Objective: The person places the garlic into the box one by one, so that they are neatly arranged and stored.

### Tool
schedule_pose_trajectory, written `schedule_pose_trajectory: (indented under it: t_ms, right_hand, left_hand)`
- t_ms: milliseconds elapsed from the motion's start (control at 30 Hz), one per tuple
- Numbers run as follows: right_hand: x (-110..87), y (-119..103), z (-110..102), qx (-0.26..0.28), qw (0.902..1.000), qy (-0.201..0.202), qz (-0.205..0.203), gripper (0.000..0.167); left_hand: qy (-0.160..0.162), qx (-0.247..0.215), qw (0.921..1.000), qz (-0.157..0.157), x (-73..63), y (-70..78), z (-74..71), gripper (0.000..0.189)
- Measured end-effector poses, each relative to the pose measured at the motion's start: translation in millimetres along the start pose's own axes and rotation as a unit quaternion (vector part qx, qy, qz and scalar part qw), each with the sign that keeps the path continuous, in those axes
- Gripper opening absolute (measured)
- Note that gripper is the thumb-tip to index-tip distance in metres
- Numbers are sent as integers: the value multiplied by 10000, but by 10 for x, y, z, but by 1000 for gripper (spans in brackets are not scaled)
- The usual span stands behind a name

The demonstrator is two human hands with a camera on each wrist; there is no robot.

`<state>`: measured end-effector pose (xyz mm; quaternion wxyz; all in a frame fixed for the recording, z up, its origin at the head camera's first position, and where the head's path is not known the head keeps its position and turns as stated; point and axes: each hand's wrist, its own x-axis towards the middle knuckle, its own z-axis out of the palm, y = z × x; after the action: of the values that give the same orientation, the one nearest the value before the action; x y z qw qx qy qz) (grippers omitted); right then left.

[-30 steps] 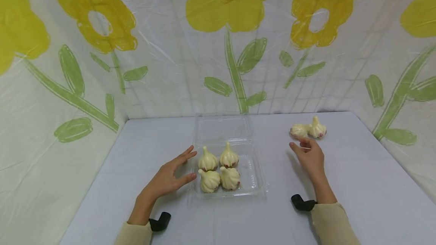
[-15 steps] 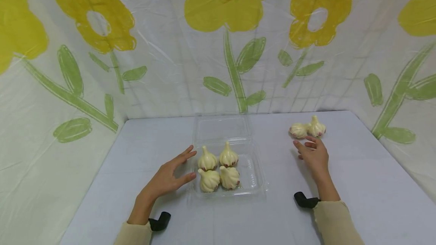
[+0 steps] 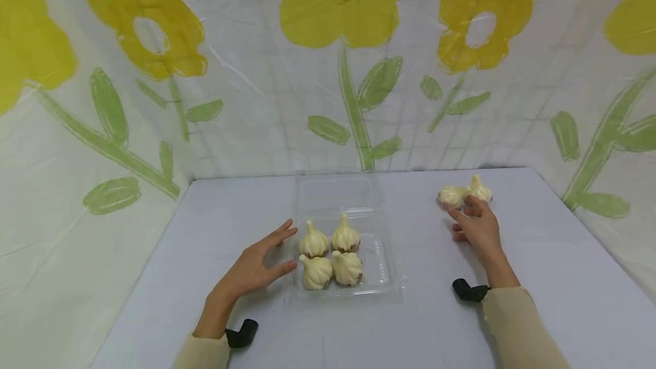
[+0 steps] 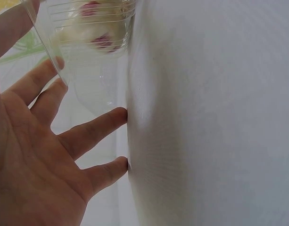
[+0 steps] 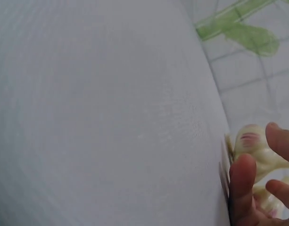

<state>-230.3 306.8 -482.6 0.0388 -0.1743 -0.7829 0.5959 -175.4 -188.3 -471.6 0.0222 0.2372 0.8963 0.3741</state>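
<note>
A clear plastic clamshell box (image 3: pixel 379 266) lies unfolded in the middle of the table, its lid (image 3: pixel 335 192) laid back. Several garlic bulbs (image 3: pixel 347 268) fill its left and middle part. My left hand (image 3: pixel 254 265) is at the box's left side with fingers spread; in the left wrist view its fingers (image 4: pixel 94 132) reach the box rim and the tabletop. At the back right, two more garlic bulbs (image 3: pixel 451 196) lie side by side. My right hand (image 3: pixel 480 229) is just in front of them, thumb and fingers apart. In the right wrist view, a bulb (image 5: pixel 251 146) shows behind the fingertips; contact is unclear.
A white cloth covers the table (image 3: pixel 205 215). Behind it hangs a white sheet (image 3: pixel 246 118) painted with yellow flowers and green leaves. A black wrist device (image 3: pixel 468 290) sits at each sleeve cuff.
My right hand has moved right and slightly forward, so its fingertips now overlap the right-hand loose bulb in the head view. The left hand and the box have stayed put.
</note>
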Motion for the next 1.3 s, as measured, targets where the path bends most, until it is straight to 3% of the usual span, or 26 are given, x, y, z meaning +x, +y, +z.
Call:
schedule_pose_trajectory:
  t_ms: [300,700,1000,1300]
  right_hand:
    - [127,-29,-30,-550,9982,-125,-224,94]
    - [255,-66,-10,-1162,9927,-232,-224,82]
    - [235,-83,7,-1092,9935,-296,-134,80]
    - [92,-97,12,-973,9913,-569,-678,68]
  left_hand:
    - [-8,-82,10000,0,-5,23,7,71]
    - [-18,-26,10000,-68,-11,9,12,71]
    - [3,-17,10000,-50,-9,9,7,71]
    - [51,66,10000,-16,-5,1,-4,70]
